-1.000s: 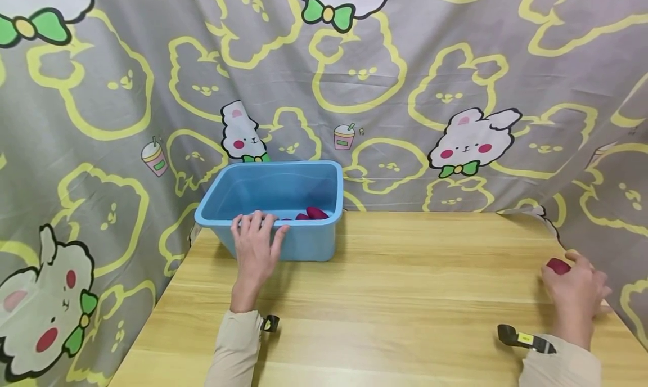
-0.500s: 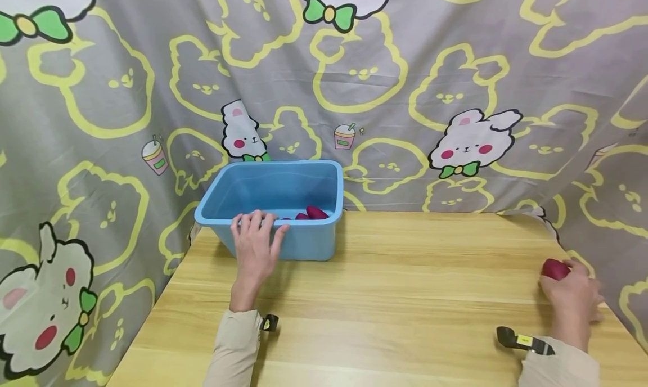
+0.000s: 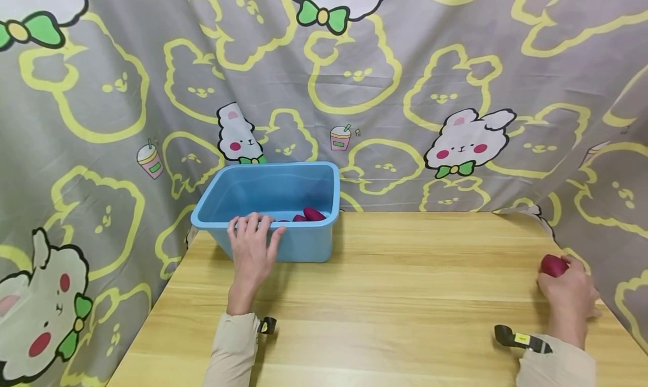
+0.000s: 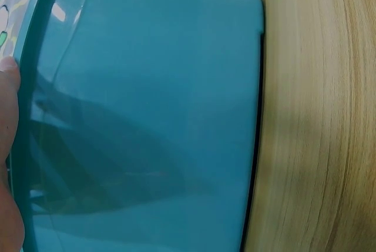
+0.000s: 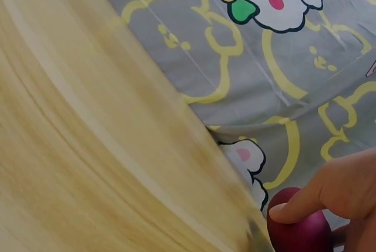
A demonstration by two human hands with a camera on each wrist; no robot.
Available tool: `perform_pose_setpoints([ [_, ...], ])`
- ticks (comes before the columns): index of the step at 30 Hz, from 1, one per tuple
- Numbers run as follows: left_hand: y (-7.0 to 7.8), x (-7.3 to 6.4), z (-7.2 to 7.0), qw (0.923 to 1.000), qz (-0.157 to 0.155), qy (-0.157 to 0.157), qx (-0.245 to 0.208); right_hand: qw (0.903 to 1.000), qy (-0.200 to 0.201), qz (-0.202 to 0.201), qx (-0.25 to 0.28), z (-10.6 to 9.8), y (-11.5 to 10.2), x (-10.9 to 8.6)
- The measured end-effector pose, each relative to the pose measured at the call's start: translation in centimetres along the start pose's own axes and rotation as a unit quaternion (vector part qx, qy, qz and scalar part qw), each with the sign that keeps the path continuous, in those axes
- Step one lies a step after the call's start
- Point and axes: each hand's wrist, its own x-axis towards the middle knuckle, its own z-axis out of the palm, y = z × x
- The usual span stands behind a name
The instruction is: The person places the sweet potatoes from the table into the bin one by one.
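Note:
My left hand [image 3: 251, 253] grips the near rim of a blue plastic bin [image 3: 307, 243], fingers hooked over the edge and thumb along it. Inside, a few dark red pieces [image 3: 314, 214] show near the right end; the front wall hides part of them. At the table's right edge, my right hand [image 3: 568, 290] holds a smooth, rounded dark red thing [image 3: 554, 265]. The right wrist view has the thumb pressed across this dark red thing [image 5: 301, 231], with the other fingers mostly out of sight. In the left wrist view the bin's outer wall [image 4: 147, 99] fills most of the frame.
The wooden table [image 3: 405, 297] reaches back to a grey curtain [image 3: 374, 55] printed with rabbits and yellow outlines. This curtain also hangs along the left and right sides. The bin stands at the table's back left corner.
My right hand has shifted slightly left and turned, so more of the dark red thing shows. The left hand stays on the bin's rim. The head view has moved a little.

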Motion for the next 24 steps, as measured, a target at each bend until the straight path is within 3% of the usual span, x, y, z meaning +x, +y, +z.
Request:
perform_pose_setpoints([
  [6,0.0,0.1,0.0,0.9999,0.007,0.009,-0.002,0.9999,0.004,-0.009,0.004,-0.2,-0.5,-0.2],
  [14,0.0,0.0,0.1,0.9999,0.008,0.012,-0.004,0.9965,0.038,-0.074,0.008,-0.6,-1.1,-0.6],
  [24,0.0,-0.1,0.1,0.9999,0.006,0.010,-0.006,0.9961,0.039,-0.078,0.013,-1.3,-2.7,-1.5],
])
